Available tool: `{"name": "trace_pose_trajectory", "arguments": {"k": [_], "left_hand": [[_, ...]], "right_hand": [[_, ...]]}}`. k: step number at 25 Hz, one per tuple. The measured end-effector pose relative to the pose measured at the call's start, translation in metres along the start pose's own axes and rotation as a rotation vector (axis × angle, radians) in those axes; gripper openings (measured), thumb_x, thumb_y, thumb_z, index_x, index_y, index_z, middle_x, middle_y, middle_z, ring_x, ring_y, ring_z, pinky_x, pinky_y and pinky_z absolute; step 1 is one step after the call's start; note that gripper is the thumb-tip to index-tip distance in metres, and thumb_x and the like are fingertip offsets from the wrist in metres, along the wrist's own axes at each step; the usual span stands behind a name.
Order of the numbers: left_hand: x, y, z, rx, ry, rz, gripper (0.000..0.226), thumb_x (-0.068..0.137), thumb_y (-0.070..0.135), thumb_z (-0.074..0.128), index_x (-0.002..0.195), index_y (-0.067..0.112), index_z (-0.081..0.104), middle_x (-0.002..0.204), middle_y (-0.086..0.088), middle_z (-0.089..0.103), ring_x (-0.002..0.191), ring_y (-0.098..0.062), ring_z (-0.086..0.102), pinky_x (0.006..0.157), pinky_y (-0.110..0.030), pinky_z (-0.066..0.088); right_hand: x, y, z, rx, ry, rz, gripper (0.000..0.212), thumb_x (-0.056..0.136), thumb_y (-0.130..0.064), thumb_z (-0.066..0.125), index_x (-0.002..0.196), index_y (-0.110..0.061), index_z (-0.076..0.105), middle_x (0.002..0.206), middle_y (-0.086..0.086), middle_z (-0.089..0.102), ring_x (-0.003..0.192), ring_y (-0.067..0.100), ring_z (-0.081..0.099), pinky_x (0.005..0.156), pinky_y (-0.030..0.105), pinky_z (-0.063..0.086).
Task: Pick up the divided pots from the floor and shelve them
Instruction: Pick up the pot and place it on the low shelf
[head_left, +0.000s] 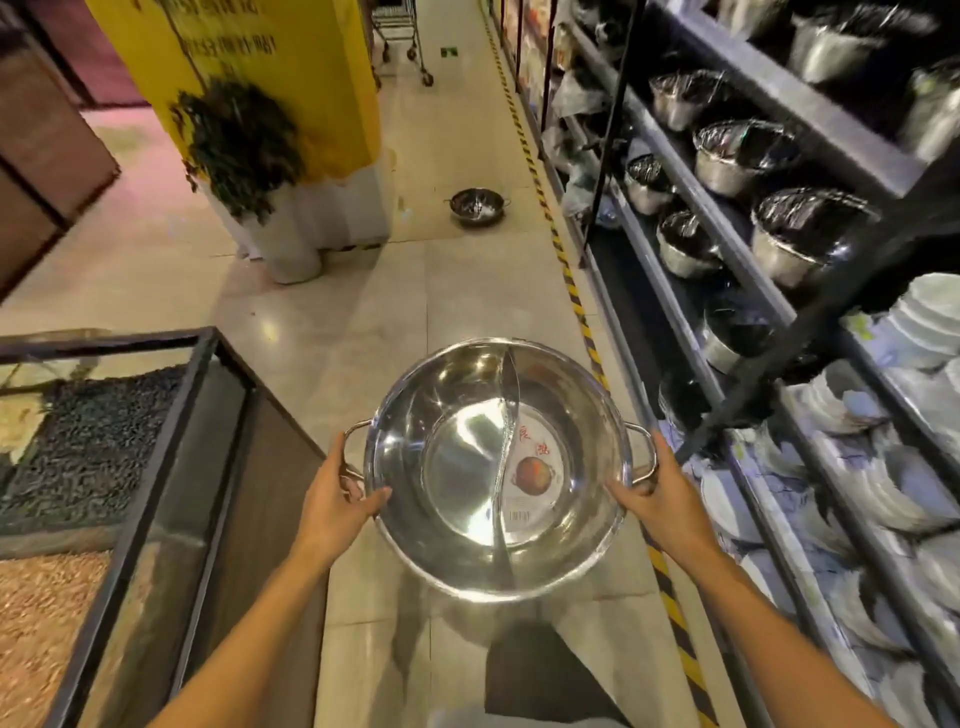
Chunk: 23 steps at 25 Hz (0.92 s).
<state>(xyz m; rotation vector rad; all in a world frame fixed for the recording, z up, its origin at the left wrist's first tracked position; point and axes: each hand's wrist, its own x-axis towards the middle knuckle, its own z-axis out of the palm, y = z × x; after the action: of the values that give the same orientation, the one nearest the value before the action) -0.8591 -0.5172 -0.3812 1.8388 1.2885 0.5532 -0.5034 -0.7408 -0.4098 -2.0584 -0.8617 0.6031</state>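
Observation:
I hold a shiny steel divided pot (457, 467) in front of me above the aisle floor. An S-shaped wall splits it, and a round label with a barcode lies in its right half. My left hand (340, 496) grips its left loop handle and rim. My right hand (652, 491) grips its right loop handle. A second divided pot (477, 207) stands on the floor farther up the aisle, beside the striped line.
Dark shelving (743, 270) on the right carries wrapped steel pots above and white plates and bowls lower down. A yellow-black striped line (563, 270) runs along its foot. A glass-sided bin (156, 467) of grains is at left. A yellow pillar with a plant, and a trolley, stand ahead.

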Motion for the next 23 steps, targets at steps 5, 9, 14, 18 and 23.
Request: {"name": "trace_pose_trajectory", "arguments": {"k": [5,9,14,18,23], "left_hand": [[0.159,0.038,0.01,0.051,0.025,0.027,0.092,0.072,0.025,0.085,0.146,0.038,0.031,0.079,-0.006,0.065,0.07,-0.017,0.063,0.058,-0.013,0.048],[0.277,0.053,0.026,0.024,-0.009,0.028,0.095,0.068,0.03,0.087,0.146,0.034,0.033,0.086,-0.002,0.064,0.071,-0.019,0.062,0.062,-0.023,0.052],[0.468,0.074,0.069,0.033,-0.147,0.091,0.088,0.071,0.023,0.086,0.144,0.032,0.038,0.083,-0.007,0.06,0.07,-0.024,0.06,0.061,-0.037,0.053],[0.611,0.104,0.098,0.067,-0.31,0.102,0.09,0.07,0.025,0.087,0.145,0.032,0.037,0.086,-0.007,0.06,0.072,-0.024,0.061,0.062,-0.036,0.054],[0.761,0.151,0.157,0.163,-0.467,0.172,0.094,0.071,0.029,0.086,0.147,0.037,0.032,0.088,-0.006,0.059,0.073,-0.022,0.062,0.061,-0.031,0.053]], "right_hand": [[0.162,-0.034,0.004,-0.01,-0.019,0.036,0.103,0.075,-0.056,0.079,0.156,-0.041,0.018,0.068,-0.017,0.07,0.062,0.003,0.067,0.057,0.019,0.053],[0.268,-0.051,0.011,-0.022,-0.03,0.091,0.1,0.076,-0.056,0.079,0.154,-0.04,0.019,0.065,-0.012,0.07,0.059,0.002,0.066,0.051,0.014,0.045],[0.408,-0.054,0.03,0.002,0.063,0.265,0.101,0.078,-0.05,0.081,0.156,-0.039,0.018,0.069,-0.003,0.072,0.063,0.007,0.069,0.071,0.041,0.059],[0.488,-0.053,0.038,0.026,0.156,0.371,0.105,0.072,-0.067,0.075,0.155,-0.044,0.016,0.076,-0.011,0.072,0.071,0.007,0.07,0.075,0.045,0.058],[0.58,-0.042,0.044,0.024,0.308,0.527,0.109,0.065,-0.08,0.069,0.154,-0.042,0.02,0.102,-0.004,0.073,0.09,0.013,0.07,0.08,0.038,0.055]]}}
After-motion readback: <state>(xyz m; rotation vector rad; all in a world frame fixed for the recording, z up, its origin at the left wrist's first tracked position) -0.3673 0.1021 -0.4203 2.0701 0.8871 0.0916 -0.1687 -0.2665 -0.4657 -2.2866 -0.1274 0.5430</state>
